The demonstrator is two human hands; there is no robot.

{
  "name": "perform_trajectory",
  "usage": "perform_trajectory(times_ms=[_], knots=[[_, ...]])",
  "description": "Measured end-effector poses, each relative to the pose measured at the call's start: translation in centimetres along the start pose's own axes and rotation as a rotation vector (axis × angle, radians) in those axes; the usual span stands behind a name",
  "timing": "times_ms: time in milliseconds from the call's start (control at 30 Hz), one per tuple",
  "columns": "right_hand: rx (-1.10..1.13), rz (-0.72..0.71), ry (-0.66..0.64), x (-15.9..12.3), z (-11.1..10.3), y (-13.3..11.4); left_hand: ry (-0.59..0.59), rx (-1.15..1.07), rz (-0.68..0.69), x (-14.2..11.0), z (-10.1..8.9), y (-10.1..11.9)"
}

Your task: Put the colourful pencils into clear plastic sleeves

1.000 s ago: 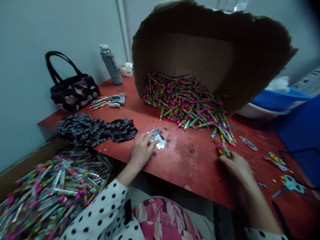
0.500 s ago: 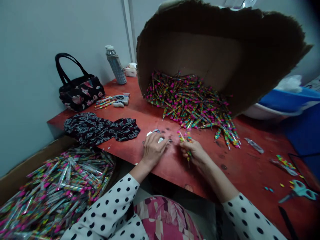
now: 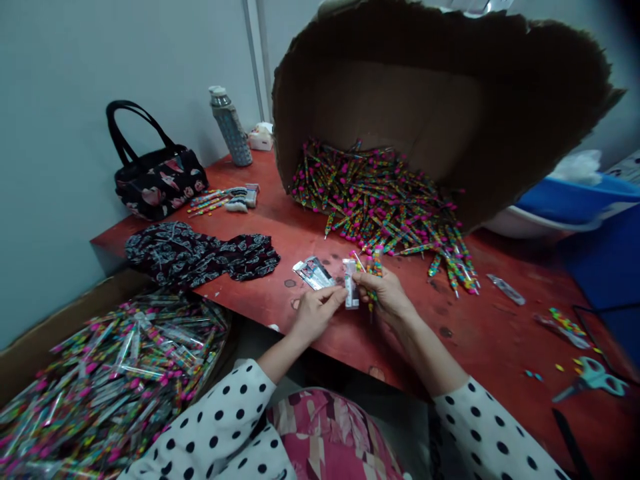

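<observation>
My left hand pinches the edge of a small clear plastic sleeve with print on it. In my right hand are several multicoloured beaded pencils with pink tips, while its thumb and finger touch the sleeve's other side. More flat sleeves lie on the red table just beyond my left hand. A large heap of the same pencils spills from a tipped cardboard box in front of me.
A carton of wrapped pencils stands at lower left. On the table lie a dark patterned cloth, a floral handbag, a flask, and scissors at right. A blue basin stands behind the box's right side.
My left hand has picked up one sleeve from the small pile and brought it right to my right hand. My right hand still holds the pencils, its fingers now at the sleeve.
</observation>
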State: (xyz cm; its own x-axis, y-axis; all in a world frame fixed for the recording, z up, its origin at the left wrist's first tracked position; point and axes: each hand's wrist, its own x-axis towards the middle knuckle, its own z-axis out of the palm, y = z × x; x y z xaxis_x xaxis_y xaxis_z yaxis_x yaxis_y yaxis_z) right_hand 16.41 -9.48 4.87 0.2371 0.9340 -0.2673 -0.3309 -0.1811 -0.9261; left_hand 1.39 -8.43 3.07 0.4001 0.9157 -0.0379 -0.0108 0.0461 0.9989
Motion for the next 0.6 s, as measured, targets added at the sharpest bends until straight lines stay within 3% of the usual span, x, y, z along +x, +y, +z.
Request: perform_trajectory(times_ms=[133,367,600], knots=[[-0.019,-0.031,0.043,-0.3,0.3,0.1,-0.085,-0.249,-0.213,0.2,1.1,-0.4],[-0.068,-0.119,0.083,-4.3,-1.3,1.2,0.190,-0.500,-0.391,0.4,1.1,0.3],[-0.415,-0.103,0.074,-8.8,-1.9,3.5,0.259,-0.643,-0.428,0.9,1.4,0.8]])
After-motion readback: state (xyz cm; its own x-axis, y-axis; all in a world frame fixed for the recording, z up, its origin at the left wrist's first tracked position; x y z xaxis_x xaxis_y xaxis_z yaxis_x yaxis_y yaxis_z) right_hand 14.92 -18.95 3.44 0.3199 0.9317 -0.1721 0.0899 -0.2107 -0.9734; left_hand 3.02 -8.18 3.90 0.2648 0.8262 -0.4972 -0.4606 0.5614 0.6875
